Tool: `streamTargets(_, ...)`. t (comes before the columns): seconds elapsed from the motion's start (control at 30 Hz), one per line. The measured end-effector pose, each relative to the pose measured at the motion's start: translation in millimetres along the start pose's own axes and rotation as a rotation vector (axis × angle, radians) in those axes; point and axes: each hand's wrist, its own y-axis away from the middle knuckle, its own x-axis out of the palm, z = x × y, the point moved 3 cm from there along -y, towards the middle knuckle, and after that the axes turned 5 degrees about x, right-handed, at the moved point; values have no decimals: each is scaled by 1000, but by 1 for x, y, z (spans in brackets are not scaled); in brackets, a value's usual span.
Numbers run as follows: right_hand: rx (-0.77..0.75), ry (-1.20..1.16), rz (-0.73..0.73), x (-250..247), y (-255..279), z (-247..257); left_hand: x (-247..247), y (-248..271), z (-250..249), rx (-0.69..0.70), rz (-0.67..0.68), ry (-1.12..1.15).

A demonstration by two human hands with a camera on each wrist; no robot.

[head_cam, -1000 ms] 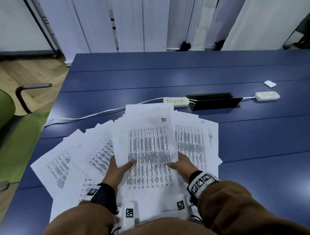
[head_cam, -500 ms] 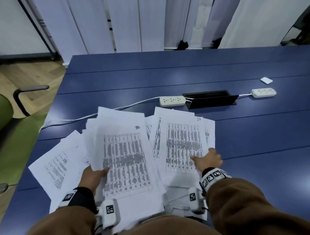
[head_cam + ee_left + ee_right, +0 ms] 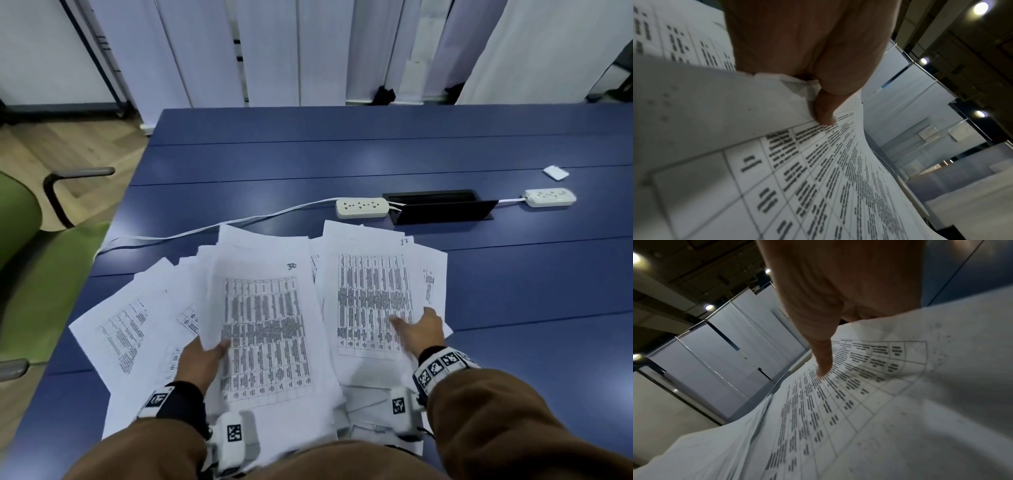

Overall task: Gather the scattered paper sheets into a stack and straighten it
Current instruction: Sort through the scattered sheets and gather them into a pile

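Printed white sheets lie fanned over the near part of the blue table (image 3: 342, 154). My left hand (image 3: 205, 359) grips a bundle of sheets (image 3: 263, 335) by its left edge; the top sheet is marked 30. In the left wrist view my thumb (image 3: 824, 113) presses on the printed top page (image 3: 818, 186), and the other fingers are hidden beneath. My right hand (image 3: 419, 330) holds the right edge of the sheet marked 17 (image 3: 373, 298). The thumb (image 3: 823, 360) lies on its print (image 3: 838, 402), and the paper covers the fingers. More loose sheets (image 3: 126, 329) spread out to the left.
Behind the papers sit a white power strip (image 3: 362, 208), a black cable box (image 3: 442, 207) and a second power strip (image 3: 550, 197). A white cord (image 3: 205, 229) runs to the table's left edge. A small white card (image 3: 555, 172) lies far right. A green chair (image 3: 30, 274) stands on the left.
The left hand carried the bundle topped by sheet 30 to the left, uncovering sheet 17. The right hand left that bundle and moved right onto sheet 17.
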Motion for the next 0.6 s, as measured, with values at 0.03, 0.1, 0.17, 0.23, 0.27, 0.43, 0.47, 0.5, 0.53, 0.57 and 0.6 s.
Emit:
streamTargets(0.03,8,-33,48,5,2,6,7,1,-1,-3,39,16)
streamTargets(0.1,35,-80,136,13,4,17,18,6,-4,0,112,44)
streamTargets(0.17,25,-136,186,20,4,25,24,9,-3,-9,146,50)
streamTargets(0.23,-48,-197,139,21,6,31,21,9,0,-29,131,82)
streamTargets(0.27,-81,-217,77,19,5,33,19,9,2,-49,122,106)
streamTargets(0.43,-46,-127,-113,-13,1,33,5,8,11,-92,93,201)
streamTargets(0.47,-20,-82,-59,-12,0,31,2,6,11,-81,64,197)
streamTargets(0.5,2,-25,7,-8,0,28,-3,6,10,-63,24,179)
streamTargets(0.53,15,55,46,-2,1,26,-8,2,12,-44,-11,157)
streamTargets(0.57,22,166,50,5,3,26,-13,-3,15,-28,-43,127)
streamTargets(0.6,18,276,25,14,5,27,-18,-8,19,-13,-67,99)
